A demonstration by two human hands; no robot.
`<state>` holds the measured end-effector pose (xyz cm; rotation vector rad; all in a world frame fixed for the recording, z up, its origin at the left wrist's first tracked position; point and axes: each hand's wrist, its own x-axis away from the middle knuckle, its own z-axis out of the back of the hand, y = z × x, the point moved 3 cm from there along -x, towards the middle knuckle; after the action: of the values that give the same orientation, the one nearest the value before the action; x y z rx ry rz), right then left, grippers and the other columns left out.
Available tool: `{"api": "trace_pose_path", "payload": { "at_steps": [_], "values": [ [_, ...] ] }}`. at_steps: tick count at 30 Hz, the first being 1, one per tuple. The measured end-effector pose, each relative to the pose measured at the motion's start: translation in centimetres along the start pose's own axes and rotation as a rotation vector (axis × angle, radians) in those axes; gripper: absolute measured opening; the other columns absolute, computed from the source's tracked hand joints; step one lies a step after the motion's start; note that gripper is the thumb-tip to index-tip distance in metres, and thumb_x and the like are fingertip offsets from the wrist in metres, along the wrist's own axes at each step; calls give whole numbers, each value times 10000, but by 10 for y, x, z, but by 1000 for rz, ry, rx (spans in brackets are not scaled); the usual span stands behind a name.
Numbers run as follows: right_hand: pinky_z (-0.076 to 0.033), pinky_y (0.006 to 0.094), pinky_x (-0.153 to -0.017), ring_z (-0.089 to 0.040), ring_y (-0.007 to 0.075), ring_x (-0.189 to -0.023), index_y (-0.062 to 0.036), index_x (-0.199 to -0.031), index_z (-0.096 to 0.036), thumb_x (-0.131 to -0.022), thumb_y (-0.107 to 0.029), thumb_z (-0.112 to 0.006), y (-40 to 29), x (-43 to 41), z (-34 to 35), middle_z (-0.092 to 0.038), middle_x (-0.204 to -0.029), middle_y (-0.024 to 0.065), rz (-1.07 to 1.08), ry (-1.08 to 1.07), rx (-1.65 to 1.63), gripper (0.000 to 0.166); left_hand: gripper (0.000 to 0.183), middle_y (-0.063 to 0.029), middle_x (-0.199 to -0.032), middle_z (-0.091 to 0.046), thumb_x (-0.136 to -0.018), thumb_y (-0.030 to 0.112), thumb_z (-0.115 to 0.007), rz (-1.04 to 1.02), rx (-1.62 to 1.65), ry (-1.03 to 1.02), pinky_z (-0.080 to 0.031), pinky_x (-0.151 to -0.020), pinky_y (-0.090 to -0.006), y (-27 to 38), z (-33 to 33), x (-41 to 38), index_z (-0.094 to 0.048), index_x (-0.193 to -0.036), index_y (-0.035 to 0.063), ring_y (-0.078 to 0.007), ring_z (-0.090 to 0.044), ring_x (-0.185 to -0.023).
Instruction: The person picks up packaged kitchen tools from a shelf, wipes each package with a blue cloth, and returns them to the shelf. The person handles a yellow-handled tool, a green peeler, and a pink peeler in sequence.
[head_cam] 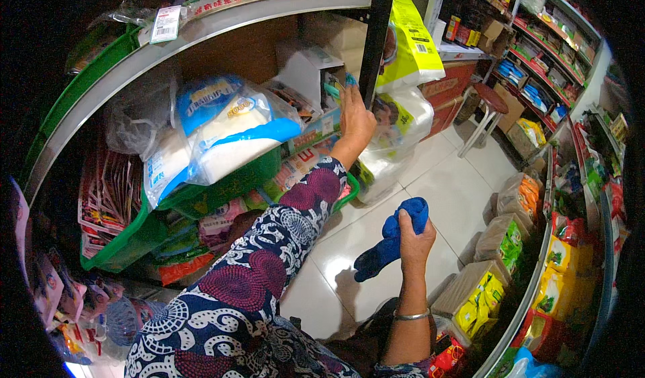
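Observation:
My right hand (417, 242) grips a bunched dark blue cloth (378, 258) above the tiled floor; its lower end hangs off to the left. A metal bangle (411, 316) circles that wrist. My left arm reaches across to the shelf, where my left hand (357, 118) has its fingers by a small teal item (331, 91) beside an open white carton (302, 78). Whether the fingers hold that item is hidden by the hand. Left of this hand, clear-wrapped white and blue packages (237, 149) lie over a green plastic basket (121, 249).
A dark shelf post (379, 40) stands right beside my left hand, with yellow-green plastic packs (410, 40) behind it. Cartons of yellow packets (478, 302) line the right side of the floor (433, 176). A stool (489, 98) stands farther back. Stocked shelves (549, 50) rise beyond.

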<state>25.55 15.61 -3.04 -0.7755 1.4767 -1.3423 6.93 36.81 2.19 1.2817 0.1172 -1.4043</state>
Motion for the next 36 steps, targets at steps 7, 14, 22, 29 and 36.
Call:
{"api": "trace_pose_path", "payload": {
  "at_steps": [7, 14, 22, 29, 36],
  "values": [
    [-474, 256, -584, -558, 93, -626, -7, -833, -648, -820, -108, -681, -6, 1, -1, -613, -711, 16, -33, 2, -39, 107, 459, -263, -1263, -488, -732, 17, -515, -113, -15, -78, -312, -1045, -461, -30, -3, -14, -505, -1182, -73, -424, -439, -1194],
    [-465, 262, -580, -557, 98, -632, -11, -840, -650, -816, -111, -686, 5, -1, 6, -607, -702, 17, 1, 31, 13, 109, 156, -236, -819, -625, -737, 71, -508, 84, 173, -91, -458, -690, -482, -45, -3, -40, -602, -844, 8, -441, -592, -823],
    [-472, 276, -596, -566, 113, -647, -7, -842, -651, -802, -128, -696, 11, -2, 4, -632, -724, 39, -31, 16, 3, 135, 243, -172, -1022, -649, -727, 132, -638, 1008, 306, -127, -495, -773, -395, -80, -22, -74, -657, -945, 24, -335, -619, -964],
    [-484, 287, -640, -576, 127, -664, 0, -863, -653, -795, -134, -696, 1, 2, -13, -636, -739, 57, -7, -22, -11, 157, 283, -138, -1085, -651, -685, 135, -690, -38, -763, -533, -498, -866, -368, -141, -40, -115, -695, -959, 63, -263, -606, -1065],
    [-489, 295, -639, -591, 138, -667, 1, -871, -655, -792, -156, -700, 12, -2, 6, -645, -751, 76, -29, 19, 53, 182, 261, -158, -1071, -650, -717, 154, -672, 69, -654, -447, -500, -858, -366, -89, -36, -92, -686, -959, 59, -300, -626, -1003]
  ]
}}
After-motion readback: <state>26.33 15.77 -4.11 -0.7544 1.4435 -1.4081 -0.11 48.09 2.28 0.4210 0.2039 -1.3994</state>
